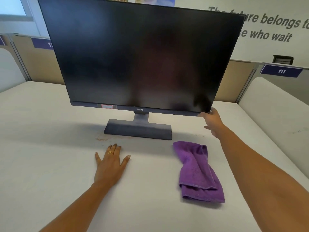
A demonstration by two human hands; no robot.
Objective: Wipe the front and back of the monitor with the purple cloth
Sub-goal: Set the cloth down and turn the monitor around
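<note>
A black monitor stands on its dark flat base on the white desk, its dark screen facing me. The purple cloth lies crumpled on the desk in front of the base, to the right, with neither hand on it. My left hand rests flat on the desk with fingers spread, a ring on one finger, just in front of the base. My right hand grips the monitor's lower right corner, thumb on the front bezel. The back of the monitor is hidden.
The white desk is bounded by beige partition panels at the back and rounded white dividers at the sides. A reddish stain marks the desk left of the base. Blue number labels hang on the partitions.
</note>
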